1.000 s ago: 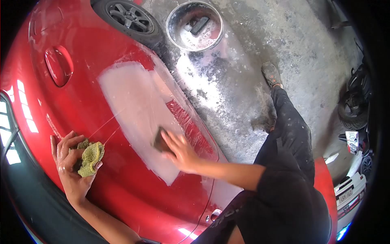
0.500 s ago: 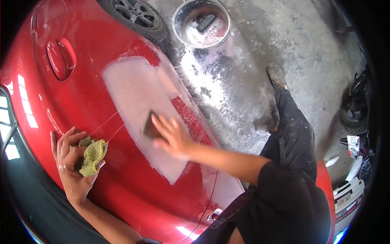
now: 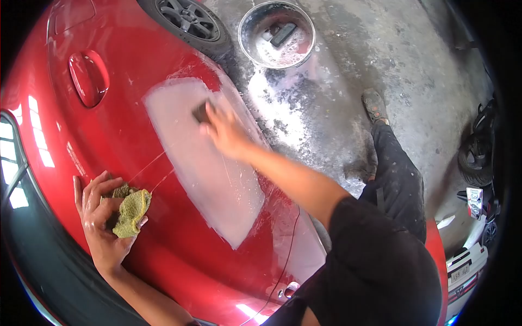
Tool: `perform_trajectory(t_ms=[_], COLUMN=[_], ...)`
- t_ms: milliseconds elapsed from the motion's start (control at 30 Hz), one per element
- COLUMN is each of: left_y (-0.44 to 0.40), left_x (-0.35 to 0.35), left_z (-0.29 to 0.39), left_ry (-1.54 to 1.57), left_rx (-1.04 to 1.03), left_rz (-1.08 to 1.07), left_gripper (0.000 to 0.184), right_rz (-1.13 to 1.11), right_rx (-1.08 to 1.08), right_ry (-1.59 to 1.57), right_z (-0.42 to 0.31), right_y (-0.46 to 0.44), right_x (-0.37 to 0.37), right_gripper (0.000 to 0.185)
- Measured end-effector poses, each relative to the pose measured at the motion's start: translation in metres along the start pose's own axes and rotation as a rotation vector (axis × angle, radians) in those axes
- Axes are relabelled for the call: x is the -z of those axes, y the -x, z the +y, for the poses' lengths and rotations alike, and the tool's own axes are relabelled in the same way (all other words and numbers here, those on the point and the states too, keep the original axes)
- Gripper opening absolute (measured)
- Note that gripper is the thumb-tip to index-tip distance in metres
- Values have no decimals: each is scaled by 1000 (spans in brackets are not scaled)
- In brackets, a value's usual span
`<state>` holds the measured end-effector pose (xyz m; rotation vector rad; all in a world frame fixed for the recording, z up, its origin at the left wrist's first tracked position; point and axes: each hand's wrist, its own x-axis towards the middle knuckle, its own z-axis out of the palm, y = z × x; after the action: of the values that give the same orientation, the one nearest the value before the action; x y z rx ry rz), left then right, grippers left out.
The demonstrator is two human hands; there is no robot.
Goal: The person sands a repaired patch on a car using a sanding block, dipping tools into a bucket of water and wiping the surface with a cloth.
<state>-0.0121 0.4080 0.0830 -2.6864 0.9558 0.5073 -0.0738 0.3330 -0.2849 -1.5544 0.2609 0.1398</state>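
Note:
A wide pale patch (image 3: 201, 157) covers part of the red car's side panel (image 3: 125, 119). On its upper part my right hand (image 3: 225, 129) presses a small dark sanding pad (image 3: 202, 111), slightly blurred by motion, with the fingers over its edge. Lower left, my left hand (image 3: 100, 223) rests against the red panel and grips a folded, wet-looking yellow-green cloth (image 3: 132, 213). Thin wet streaks run from the cloth toward the patch.
A bucket (image 3: 243, 41) of sudsy water with a dark block (image 3: 283, 35) in it stands on the concrete floor by the car wheel (image 3: 190, 20). A red door handle (image 3: 87, 81) juts out at upper left. A white car (image 3: 466, 271) and a motorcycle tyre (image 3: 474, 157) are at right.
My right hand has slid the sanding pad up along the pale patch, toward the wheel end. My left hand keeps its hold on the cloth. The view has shifted slightly.

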Motion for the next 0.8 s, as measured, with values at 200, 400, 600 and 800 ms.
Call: perform_trajectory(t_ms=[200, 400, 600, 800], left_y=[-2, -2, -2, -4], left_x=[1, 1, 3, 0], left_z=[1, 0, 3, 0], left_ry=[23, -5, 1, -2], left_rx=[-1, -4, -6, 1], left_rz=[17, 16, 23, 25], left_gripper=[40, 41, 42, 42], right_rz=[15, 102, 51, 113], right_rx=[192, 95, 184, 204], right_ry=[114, -30, 72, -47], right_z=[-20, -21, -31, -48], right_y=[110, 7, 76, 33], right_x=[-11, -9, -12, -9], right_gripper=[76, 72, 75, 75])
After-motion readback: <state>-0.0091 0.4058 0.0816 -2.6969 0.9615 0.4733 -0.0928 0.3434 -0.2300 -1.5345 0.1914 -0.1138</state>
